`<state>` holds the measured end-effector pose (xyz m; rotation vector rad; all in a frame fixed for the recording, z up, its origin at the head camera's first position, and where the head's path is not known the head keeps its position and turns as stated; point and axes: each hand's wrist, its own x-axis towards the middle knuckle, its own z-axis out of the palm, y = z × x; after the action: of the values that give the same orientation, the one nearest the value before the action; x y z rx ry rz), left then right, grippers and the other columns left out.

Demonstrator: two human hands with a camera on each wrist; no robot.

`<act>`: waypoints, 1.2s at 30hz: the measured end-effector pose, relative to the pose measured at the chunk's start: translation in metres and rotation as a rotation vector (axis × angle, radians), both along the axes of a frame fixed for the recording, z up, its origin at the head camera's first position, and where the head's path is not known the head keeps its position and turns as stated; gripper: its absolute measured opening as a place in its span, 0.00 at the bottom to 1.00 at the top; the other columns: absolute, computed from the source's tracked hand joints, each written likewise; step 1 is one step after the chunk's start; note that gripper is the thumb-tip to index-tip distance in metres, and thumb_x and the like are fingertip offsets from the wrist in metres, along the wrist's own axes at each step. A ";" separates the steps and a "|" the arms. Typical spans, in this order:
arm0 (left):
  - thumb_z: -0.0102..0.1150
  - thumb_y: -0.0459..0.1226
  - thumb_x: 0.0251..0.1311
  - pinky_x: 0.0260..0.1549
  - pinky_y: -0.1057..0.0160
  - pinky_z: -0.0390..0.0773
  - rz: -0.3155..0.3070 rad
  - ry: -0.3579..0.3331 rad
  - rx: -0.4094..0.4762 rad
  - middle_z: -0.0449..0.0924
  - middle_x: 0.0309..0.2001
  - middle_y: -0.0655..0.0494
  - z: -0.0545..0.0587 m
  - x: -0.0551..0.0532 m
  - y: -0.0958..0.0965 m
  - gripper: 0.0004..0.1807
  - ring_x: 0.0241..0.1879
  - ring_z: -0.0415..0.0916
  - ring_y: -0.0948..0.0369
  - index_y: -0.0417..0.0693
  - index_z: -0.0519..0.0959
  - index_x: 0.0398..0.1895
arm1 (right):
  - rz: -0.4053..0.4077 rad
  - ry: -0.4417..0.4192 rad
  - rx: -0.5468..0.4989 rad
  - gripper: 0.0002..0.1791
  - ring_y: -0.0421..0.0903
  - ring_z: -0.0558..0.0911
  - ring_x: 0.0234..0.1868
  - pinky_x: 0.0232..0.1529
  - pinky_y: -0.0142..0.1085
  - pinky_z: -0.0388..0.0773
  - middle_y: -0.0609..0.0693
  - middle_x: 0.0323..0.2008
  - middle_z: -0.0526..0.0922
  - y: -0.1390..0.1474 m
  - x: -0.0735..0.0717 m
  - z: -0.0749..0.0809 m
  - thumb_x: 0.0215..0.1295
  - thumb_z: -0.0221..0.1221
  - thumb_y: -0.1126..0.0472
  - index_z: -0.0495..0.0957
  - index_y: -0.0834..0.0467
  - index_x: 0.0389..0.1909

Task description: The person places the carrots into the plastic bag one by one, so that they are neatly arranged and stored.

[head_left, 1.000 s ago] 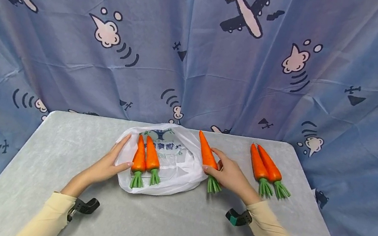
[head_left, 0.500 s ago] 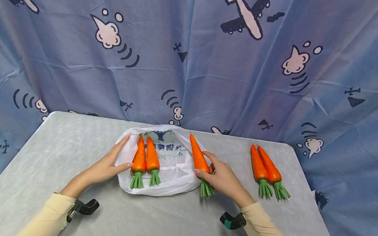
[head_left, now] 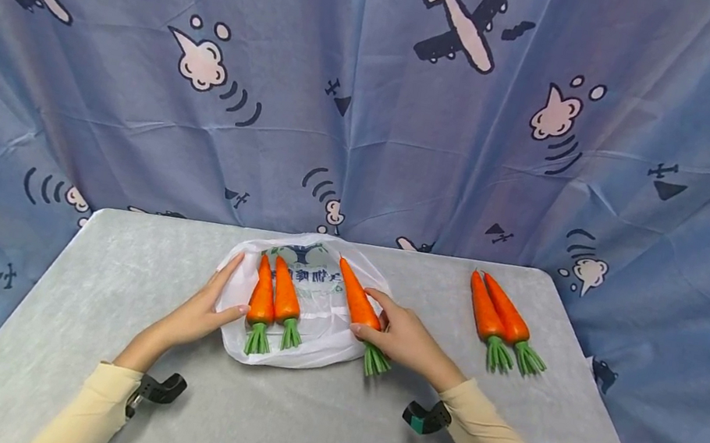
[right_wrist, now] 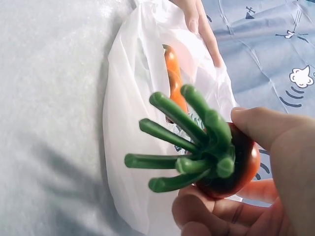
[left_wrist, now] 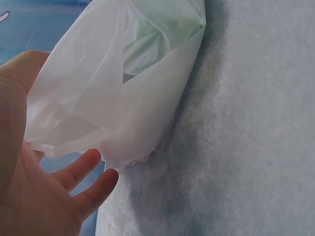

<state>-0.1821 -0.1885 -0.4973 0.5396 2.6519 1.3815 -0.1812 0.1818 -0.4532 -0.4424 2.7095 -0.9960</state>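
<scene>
Your right hand (head_left: 404, 336) pinches the carrot (head_left: 356, 295) over the bag (head_left: 321, 350), below frame centre; probably light, stiff, slick, so hold its thick end. Your left hand (head_left: 200, 311), fingers apart, touches the bag.

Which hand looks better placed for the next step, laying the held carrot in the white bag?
Likely the right hand: it grips the held carrot over the white bag's right side. The left hand touches the bag's left edge, beside two bagged carrots, and grips no carrot.
</scene>
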 end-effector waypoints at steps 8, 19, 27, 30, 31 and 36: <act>0.61 0.45 0.65 0.71 0.30 0.47 -0.004 0.007 -0.008 0.37 0.81 0.40 0.002 0.001 0.001 0.52 0.78 0.40 0.37 0.58 0.36 0.81 | 0.033 0.029 0.010 0.41 0.38 0.69 0.21 0.23 0.30 0.66 0.45 0.22 0.72 -0.007 0.000 0.000 0.60 0.66 0.43 0.64 0.50 0.73; 0.61 0.46 0.65 0.72 0.31 0.47 -0.003 -0.020 -0.002 0.36 0.81 0.41 0.003 0.001 0.000 0.52 0.79 0.39 0.39 0.62 0.35 0.81 | 0.060 0.039 0.018 0.42 0.38 0.69 0.21 0.23 0.30 0.65 0.45 0.21 0.72 -0.018 -0.002 0.000 0.60 0.66 0.43 0.64 0.54 0.73; 0.61 0.46 0.65 0.72 0.31 0.48 -0.002 -0.008 -0.007 0.37 0.81 0.41 0.003 0.001 0.000 0.52 0.78 0.40 0.38 0.62 0.36 0.81 | 0.073 0.018 0.022 0.41 0.39 0.69 0.21 0.23 0.30 0.65 0.46 0.22 0.72 -0.028 -0.005 0.003 0.62 0.65 0.43 0.64 0.52 0.73; 0.61 0.46 0.65 0.71 0.31 0.48 -0.002 -0.006 -0.008 0.37 0.81 0.41 0.002 0.001 0.000 0.52 0.78 0.40 0.38 0.62 0.36 0.81 | 0.082 0.014 0.012 0.40 0.39 0.69 0.21 0.24 0.30 0.65 0.48 0.22 0.73 -0.032 -0.007 0.004 0.62 0.65 0.44 0.65 0.52 0.72; 0.61 0.46 0.65 0.71 0.31 0.48 -0.001 -0.006 -0.008 0.37 0.81 0.41 0.002 0.001 -0.001 0.52 0.78 0.40 0.38 0.62 0.36 0.81 | 0.085 0.016 0.007 0.39 0.39 0.69 0.21 0.24 0.30 0.65 0.48 0.22 0.73 -0.033 -0.008 0.004 0.62 0.65 0.44 0.65 0.52 0.72; 0.62 0.46 0.65 0.72 0.31 0.48 -0.004 -0.002 -0.008 0.37 0.81 0.41 0.002 0.001 -0.001 0.52 0.78 0.40 0.39 0.62 0.36 0.81 | 0.089 0.016 0.008 0.38 0.39 0.69 0.21 0.23 0.30 0.65 0.46 0.21 0.72 -0.036 -0.014 -0.001 0.62 0.65 0.45 0.66 0.50 0.71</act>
<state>-0.1809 -0.1893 -0.4953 0.5427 2.6520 1.3696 -0.1951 0.1456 -0.4545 -0.5668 2.6808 -0.9621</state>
